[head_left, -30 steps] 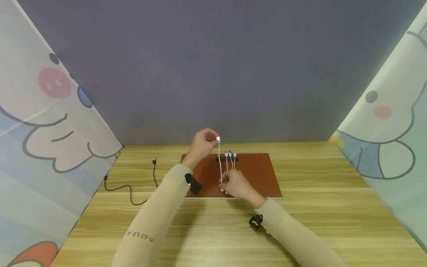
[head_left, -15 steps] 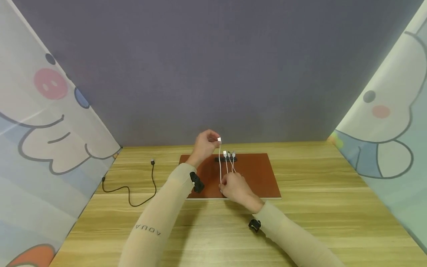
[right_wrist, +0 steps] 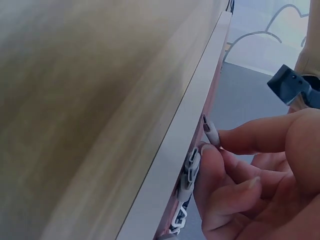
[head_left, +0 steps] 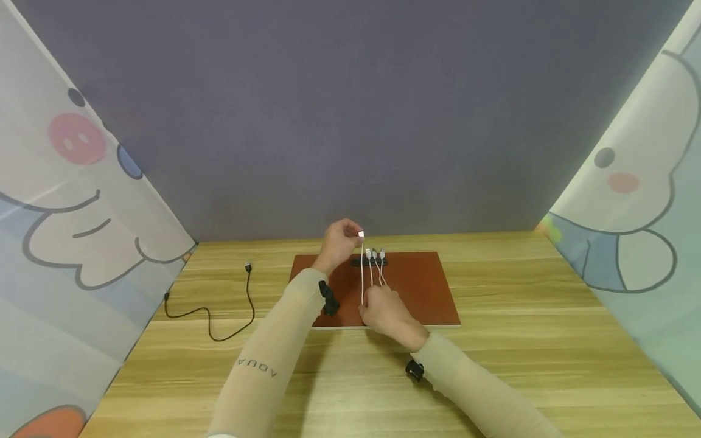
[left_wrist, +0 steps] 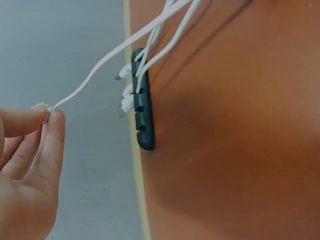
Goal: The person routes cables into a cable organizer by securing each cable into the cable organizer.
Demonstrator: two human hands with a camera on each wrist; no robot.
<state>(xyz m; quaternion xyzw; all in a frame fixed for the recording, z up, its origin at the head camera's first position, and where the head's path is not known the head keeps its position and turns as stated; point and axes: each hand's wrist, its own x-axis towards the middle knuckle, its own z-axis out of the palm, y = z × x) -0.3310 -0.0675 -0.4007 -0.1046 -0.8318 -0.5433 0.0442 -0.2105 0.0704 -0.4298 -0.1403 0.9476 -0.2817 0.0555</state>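
Observation:
My left hand point(head_left: 336, 244) pinches the USB-A plug of a white charging cable point(head_left: 362, 274) above the far edge of the brown board point(head_left: 424, 292). The cable stretches down towards me to my right hand point(head_left: 386, 309), which pinches it just behind its USB-C plug point(right_wrist: 210, 133) by the board's near edge. A black slotted cable holder point(left_wrist: 145, 120) lies along the far edge. Several white cables sit in its slots, their USB-A plugs point(left_wrist: 128, 102) jutting past the board; the slots nearest my left hand hold none. Other USB-C plugs point(right_wrist: 190, 172) lie beside my right fingers.
A black cable point(head_left: 209, 319) lies loosely curved on the wooden table point(head_left: 520, 340) to the left. A grey panel point(head_left: 350, 121) stands behind the table, with cartoon-printed panels point(head_left: 71, 201) at both sides.
My left hand has come down slightly and shifted a little right with the plug. My right fingers now cover the near end of the cable in the head view.

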